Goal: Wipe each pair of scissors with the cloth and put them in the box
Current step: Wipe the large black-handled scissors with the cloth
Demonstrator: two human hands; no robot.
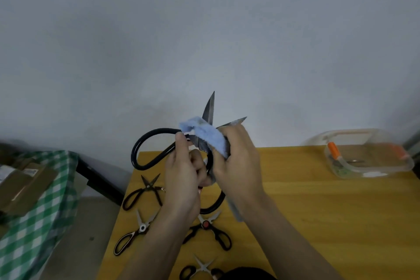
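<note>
Large black-handled scissors (pixel 156 145) are held up above the yellow table (pixel 318 211), blades spread and pointing up. My left hand (pixel 181 177) grips them near the pivot and handle. A light blue cloth (pixel 209 136) is wrapped over the blades, held there by my right hand (pixel 238 161). Several other scissors lie on the table below: a black pair (pixel 145 191), a silver-and-black pair (pixel 136 232), a pair with a red pivot (pixel 209 229), and a small pair (pixel 200 268) at the bottom edge. The clear plastic box (pixel 368 157) stands at the far right.
The box has orange clips, and its clear lid (pixel 345 135) leans behind it. A green checked cloth (pixel 41 211) with cardboard packets covers a surface at left. A grey wall rises behind the table.
</note>
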